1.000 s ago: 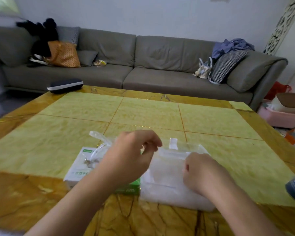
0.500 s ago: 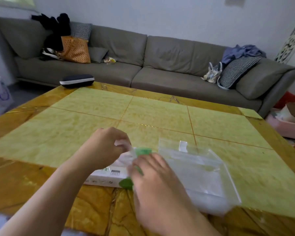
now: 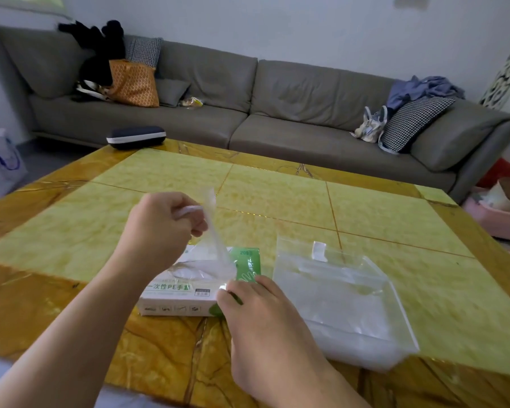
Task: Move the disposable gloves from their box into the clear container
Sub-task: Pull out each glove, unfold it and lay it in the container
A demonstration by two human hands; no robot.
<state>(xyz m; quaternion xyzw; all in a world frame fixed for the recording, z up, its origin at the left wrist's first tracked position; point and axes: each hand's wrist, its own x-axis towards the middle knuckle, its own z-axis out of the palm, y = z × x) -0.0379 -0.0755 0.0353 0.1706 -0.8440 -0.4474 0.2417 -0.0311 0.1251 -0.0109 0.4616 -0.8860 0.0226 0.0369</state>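
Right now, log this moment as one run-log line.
left hand: pinches glove, pulling it up from box | right hand: holds glove box down | clear container: right of box, on table

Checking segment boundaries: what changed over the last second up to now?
Left hand lifted, drawing a clear glove up out of the glove box. Right hand left the clear container and now presses on the box. Box and container stayed put on the table.

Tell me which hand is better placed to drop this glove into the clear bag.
Probably the left hand: it already pinches the glove, pulled up out of the box. The right hand is busy pressing the box down, though it sits nearer the clear bag.
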